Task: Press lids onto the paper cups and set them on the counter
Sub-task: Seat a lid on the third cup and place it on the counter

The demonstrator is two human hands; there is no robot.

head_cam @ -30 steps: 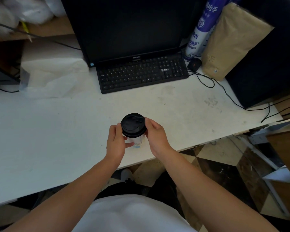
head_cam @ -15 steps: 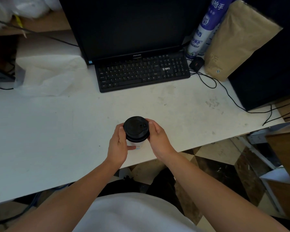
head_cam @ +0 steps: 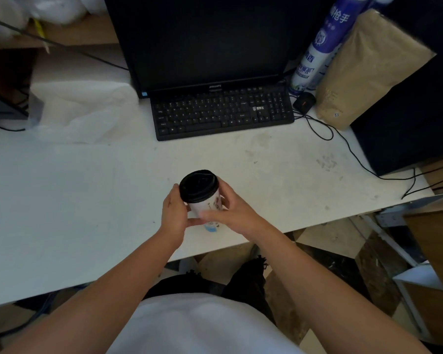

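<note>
A white paper cup (head_cam: pixel 207 206) with small printed marks carries a black lid (head_cam: pixel 198 185) on its rim. It is held tilted, top leaning away from me, just above the white counter (head_cam: pixel 87 200) near its front edge. My left hand (head_cam: pixel 174 213) grips the cup's left side, thumb under the base. On the other side my right hand (head_cam: pixel 234 212) wraps the cup, its fingers across the front wall. The cup's bottom is partly hidden by my fingers.
Behind the cup lie a black keyboard (head_cam: pixel 223 112) and a dark monitor (head_cam: pixel 205 39). At the back right are a brown paper bag (head_cam: pixel 363 70), a blue-white spray can (head_cam: pixel 317 47), a mouse (head_cam: pixel 304 102) and trailing cables (head_cam: pixel 356 159). A white plastic bag (head_cam: pixel 79 108) lies at the back left.
The cup has tipped from upright to leaning away, showing its white side. My right hand's fingers slid from the lid's edge down across the cup wall.
</note>
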